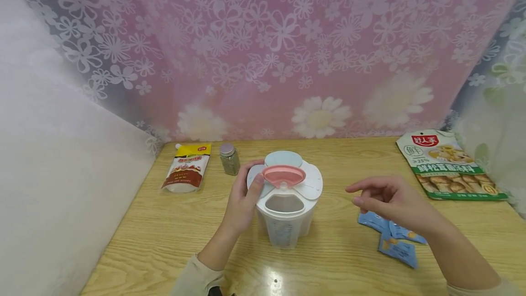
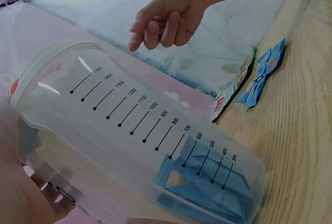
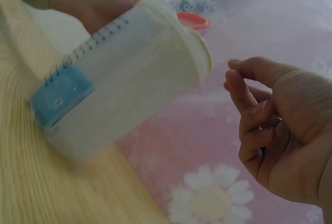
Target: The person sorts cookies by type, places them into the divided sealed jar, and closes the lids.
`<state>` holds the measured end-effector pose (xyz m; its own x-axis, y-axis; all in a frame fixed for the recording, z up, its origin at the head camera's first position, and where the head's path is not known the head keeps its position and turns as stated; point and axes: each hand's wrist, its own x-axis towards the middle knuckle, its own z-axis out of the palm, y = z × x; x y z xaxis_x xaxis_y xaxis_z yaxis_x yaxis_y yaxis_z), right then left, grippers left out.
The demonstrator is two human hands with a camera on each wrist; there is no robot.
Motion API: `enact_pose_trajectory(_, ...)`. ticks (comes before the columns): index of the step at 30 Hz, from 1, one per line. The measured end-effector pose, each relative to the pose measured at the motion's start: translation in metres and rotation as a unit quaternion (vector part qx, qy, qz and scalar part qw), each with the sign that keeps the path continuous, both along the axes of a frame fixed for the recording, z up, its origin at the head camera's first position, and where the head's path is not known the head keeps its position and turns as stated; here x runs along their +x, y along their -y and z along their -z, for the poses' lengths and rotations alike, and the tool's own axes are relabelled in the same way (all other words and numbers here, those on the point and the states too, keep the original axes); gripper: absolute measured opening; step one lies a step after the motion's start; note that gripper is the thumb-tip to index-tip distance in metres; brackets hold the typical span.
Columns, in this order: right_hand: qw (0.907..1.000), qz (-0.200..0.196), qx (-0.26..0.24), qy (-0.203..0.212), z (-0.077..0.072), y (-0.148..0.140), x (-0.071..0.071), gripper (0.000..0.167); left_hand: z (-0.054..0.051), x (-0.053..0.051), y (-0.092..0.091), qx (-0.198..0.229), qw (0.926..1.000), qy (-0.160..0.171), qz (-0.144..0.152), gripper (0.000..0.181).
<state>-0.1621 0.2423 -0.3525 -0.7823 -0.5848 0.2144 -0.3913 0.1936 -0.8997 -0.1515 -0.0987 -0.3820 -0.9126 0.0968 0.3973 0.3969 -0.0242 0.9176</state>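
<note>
A clear plastic storage canister [image 1: 283, 232] with a white lid stands upright on the table. My left hand [image 1: 242, 200] grips its left side, thumb on the lid beside a raised pink flap [image 1: 283, 177]. Below that flap a compartment opening is uncovered, while a pale blue flap [image 1: 283, 159] lies at the back. Through the wall, in the left wrist view, blue sachets [image 2: 207, 177] lie at the bottom, near printed volume marks. To the right, my right hand [image 1: 390, 202] hovers with loosely bent fingers and holds nothing. Several blue sachets [image 1: 397, 250] lie on the table beneath it.
A large green-and-white food pouch [image 1: 452, 166] lies at the back right. At the back left are a spouted red-and-yellow pouch [image 1: 189, 168] and a small glass jar [image 1: 230, 161] with a lilac lid. Floral curtains [image 1: 263, 58] border the wooden table [image 1: 164, 241].
</note>
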Motion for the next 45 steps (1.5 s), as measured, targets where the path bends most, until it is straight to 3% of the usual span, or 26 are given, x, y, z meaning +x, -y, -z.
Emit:
enact_pose_trajectory(11,0.9992,0.027,0.026,0.012,0.027,-0.030,-0.002,0.029,-0.001,0.000,-0.002,-0.011,0.9999,-0.001,-0.007,0.036)
enact_pose_trajectory(19,0.9965,0.042,0.058,0.043,0.052,-0.050,-0.005,0.033,0.000,0.000,-0.003,-0.012,0.9999,0.003,-0.006,0.036)
enact_pose_trajectory(27,0.9936,0.035,0.091,0.057,0.076,-0.060,-0.010,0.040,0.001,0.001,-0.002,-0.008,1.0000,0.006,0.000,0.036)
enact_pose_trajectory(38,0.9800,0.097,0.162,0.062,0.094,-0.063,-0.018,0.045,0.002,-0.001,-0.001,-0.002,1.0000,0.004,-0.001,0.035)
enact_pose_trajectory(45,0.9777,0.097,0.182,0.037,0.102,-0.061,-0.021,0.047,0.000,0.001,-0.001,0.000,1.0000,0.007,-0.001,0.036)
